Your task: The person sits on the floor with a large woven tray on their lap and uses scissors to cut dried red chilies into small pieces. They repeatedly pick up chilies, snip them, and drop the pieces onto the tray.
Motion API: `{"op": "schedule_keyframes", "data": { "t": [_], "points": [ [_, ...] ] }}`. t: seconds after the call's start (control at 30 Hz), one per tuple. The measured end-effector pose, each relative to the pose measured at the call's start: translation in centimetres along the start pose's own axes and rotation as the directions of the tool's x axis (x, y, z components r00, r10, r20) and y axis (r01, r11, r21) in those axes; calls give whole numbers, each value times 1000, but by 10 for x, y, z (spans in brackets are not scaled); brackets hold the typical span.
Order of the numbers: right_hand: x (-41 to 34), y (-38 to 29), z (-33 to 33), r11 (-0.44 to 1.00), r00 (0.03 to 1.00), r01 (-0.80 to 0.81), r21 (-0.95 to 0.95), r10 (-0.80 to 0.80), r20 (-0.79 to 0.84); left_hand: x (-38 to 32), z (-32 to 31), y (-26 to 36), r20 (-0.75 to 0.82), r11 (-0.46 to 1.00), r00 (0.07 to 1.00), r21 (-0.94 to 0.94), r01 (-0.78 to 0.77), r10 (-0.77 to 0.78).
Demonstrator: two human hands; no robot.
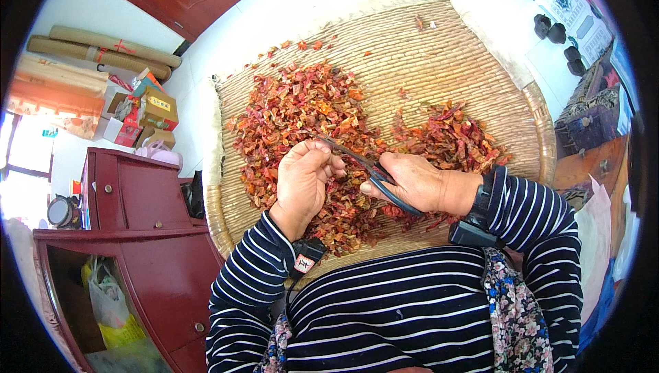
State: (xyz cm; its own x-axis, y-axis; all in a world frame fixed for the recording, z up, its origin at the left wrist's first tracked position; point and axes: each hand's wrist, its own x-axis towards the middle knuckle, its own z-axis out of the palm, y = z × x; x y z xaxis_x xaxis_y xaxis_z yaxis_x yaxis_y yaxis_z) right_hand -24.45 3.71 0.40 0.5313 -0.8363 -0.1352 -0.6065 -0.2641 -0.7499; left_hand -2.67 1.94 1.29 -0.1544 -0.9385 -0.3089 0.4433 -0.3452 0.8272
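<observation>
A wide woven tray [463, 53] lies before me, bearing a large heap of cut dried red pieces [304, 100], perhaps peppers. To its right is a smaller heap of longer dried red pieces [463, 136]. My right hand [417, 180] grips black-handled scissors [363, 159] by the loops, their blades pointing up and left over the large heap. Close to the blades is my left hand [306, 180], thumb and fingers pinched together. Whether anything small sits between those fingertips cannot be told.
Dark red cabinets [154, 249] stand at the left, with cardboard boxes [159, 107] and rolled mats [113, 53] beyond. Black shoes [550, 29] rest on the floor at the upper right. A wooden surface [592, 164] is at the right.
</observation>
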Motion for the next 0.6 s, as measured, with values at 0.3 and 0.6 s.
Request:
{"op": "schedule_keyframes", "data": {
  "t": [0.3, 0.6],
  "points": [
    [1, 4, 0, 999, 1000, -6, 35, 5, 11, 3, 2, -1, -25, 999, 999, 36, -22, 23],
    [-5, 1, -56, 1000, 946, 9, -4, -10, -325, 9, -3, -12, 494, 178, 719, 751, -636, 490]
  ]
}}
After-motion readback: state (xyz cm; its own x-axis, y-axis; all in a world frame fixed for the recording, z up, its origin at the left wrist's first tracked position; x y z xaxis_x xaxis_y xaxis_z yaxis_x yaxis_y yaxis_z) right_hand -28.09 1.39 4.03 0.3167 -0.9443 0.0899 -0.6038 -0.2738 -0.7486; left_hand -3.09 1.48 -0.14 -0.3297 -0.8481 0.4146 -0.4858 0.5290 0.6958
